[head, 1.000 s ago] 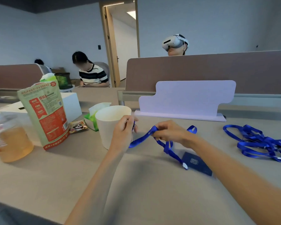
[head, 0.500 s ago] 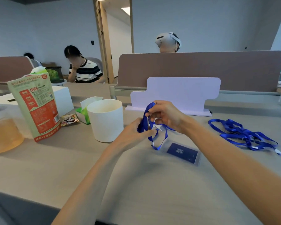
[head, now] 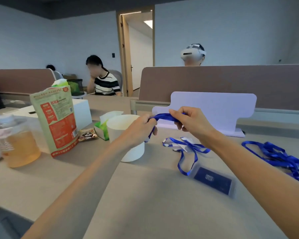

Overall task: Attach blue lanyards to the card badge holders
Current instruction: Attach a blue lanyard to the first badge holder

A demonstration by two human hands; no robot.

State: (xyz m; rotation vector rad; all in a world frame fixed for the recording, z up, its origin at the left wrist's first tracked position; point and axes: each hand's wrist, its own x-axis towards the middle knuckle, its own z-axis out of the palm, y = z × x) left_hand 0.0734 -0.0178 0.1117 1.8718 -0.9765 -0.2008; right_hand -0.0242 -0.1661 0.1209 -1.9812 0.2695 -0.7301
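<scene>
A blue lanyard (head: 164, 116) is stretched between my two hands above the desk. My left hand (head: 140, 128) pinches one end over a white cup, and my right hand (head: 190, 121) grips the strap to the right. The rest of the strap hangs down and loops on the desk (head: 186, 156) to a clear badge holder with a dark blue card (head: 214, 181), which lies flat under my right forearm. A pile of loose blue lanyards (head: 280, 157) lies at the right.
A white cup (head: 128, 135) stands just below my left hand. To the left are a green tissue pack (head: 102, 128), a snack bag (head: 57, 118) and a jar of amber liquid (head: 17, 144). A white stand (head: 212, 107) and a partition are behind. Other people sit beyond.
Both hands have lifted and pulled apart, drawing the lanyard taut between them. The view has tilted, so the badge holder now sits lower right.
</scene>
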